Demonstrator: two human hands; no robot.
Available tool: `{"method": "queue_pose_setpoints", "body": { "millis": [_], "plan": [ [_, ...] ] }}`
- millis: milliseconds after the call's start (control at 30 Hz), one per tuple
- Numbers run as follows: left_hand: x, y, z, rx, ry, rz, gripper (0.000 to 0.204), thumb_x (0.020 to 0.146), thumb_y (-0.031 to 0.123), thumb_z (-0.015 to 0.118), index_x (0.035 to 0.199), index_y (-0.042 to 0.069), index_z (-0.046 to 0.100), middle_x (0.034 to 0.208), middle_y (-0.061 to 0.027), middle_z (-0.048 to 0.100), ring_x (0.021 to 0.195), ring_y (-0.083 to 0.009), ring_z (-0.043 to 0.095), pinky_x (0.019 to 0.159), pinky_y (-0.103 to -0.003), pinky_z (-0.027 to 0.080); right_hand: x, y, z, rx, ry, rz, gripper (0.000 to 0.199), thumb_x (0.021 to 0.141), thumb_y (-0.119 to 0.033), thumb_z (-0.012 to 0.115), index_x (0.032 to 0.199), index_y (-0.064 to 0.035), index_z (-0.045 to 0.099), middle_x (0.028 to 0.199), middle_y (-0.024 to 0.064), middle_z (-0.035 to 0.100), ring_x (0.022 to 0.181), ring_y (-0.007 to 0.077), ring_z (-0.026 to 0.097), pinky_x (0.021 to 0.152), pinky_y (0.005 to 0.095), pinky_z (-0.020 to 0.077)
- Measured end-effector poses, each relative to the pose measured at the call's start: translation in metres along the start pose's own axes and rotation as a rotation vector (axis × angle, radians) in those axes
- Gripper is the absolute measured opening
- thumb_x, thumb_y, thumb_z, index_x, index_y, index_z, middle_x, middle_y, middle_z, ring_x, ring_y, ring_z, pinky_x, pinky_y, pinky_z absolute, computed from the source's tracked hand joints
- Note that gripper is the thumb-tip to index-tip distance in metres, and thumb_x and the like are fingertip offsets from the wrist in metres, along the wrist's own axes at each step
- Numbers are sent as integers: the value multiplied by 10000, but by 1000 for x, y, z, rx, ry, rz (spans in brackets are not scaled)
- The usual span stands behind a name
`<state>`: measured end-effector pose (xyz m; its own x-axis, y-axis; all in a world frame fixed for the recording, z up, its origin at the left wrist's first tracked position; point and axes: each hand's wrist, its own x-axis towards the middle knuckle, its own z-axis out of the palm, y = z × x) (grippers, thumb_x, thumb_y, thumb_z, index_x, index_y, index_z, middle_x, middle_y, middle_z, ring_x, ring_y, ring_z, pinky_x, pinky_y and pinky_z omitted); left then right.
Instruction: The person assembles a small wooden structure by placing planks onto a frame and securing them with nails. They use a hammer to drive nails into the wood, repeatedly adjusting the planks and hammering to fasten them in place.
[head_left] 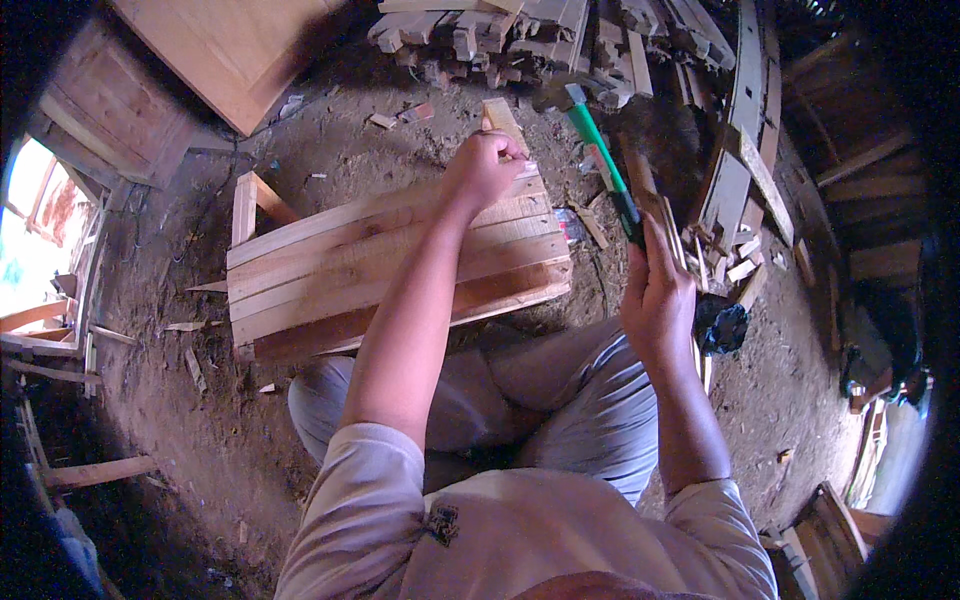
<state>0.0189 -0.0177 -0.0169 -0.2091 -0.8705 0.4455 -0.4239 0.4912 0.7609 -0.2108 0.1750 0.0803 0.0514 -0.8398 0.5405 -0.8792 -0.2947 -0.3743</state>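
A slatted wooden piece point(320, 262), made of pale planks laid side by side, sits on the ground before my crossed legs. My left hand point(482, 168) rests over its far right corner, thumb and fingers pinched together at the plank end. Whatever lies between those fingertips is too small to make out. To the right, my right hand point(660, 290) is wrapped round the lower end of a hammer point(603, 160) with a green and black handle. The hammer points up and away from me, its head apart from the planks and hard to see against the dark background.
Stacked timber offcuts point(490, 35) lie at the far side. Long boards point(735, 150) lean at the right, near small wood scraps point(740, 265) and a black plastic bag point(720, 325). A large wooden panel point(215, 50) stands at the far left. Splinters litter the dirt floor point(160, 400).
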Motion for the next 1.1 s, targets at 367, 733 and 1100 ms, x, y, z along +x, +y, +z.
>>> {"method": "queue_pose_setpoints", "body": {
  "millis": [367, 733, 1100],
  "plan": [
    [0, 7, -1, 46, -6, -75, 208, 800, 203, 822, 886, 23, 759, 967, -193, 750, 900, -342, 732, 822, -406, 561, -3, 3, 6, -17, 57, 36, 383, 969, -122, 625, 1336, -13, 608, 929, 293, 707, 782, 440, 716, 655, 512, 570],
    [-5, 9, 3, 80, 9, -142, 222, 798, 219, 829, 882, 27, 756, 938, -192, 740, 882, -333, 725, 803, -413, 560, -6, 8, 5, -93, -151, 83, 345, 976, -120, 622, 1305, -16, 626, 862, 284, 700, 741, 451, 707, 635, 525, 560],
    [-3, 11, 0, 91, 8, -163, 184, 802, 204, 811, 857, 35, 763, 896, -183, 744, 855, -321, 732, 787, -392, 553, -10, 20, 9, -129, -210, 41, 446, 956, -83, 635, 1391, -18, 559, 890, 280, 696, 737, 432, 706, 619, 516, 560]
  ]
}}
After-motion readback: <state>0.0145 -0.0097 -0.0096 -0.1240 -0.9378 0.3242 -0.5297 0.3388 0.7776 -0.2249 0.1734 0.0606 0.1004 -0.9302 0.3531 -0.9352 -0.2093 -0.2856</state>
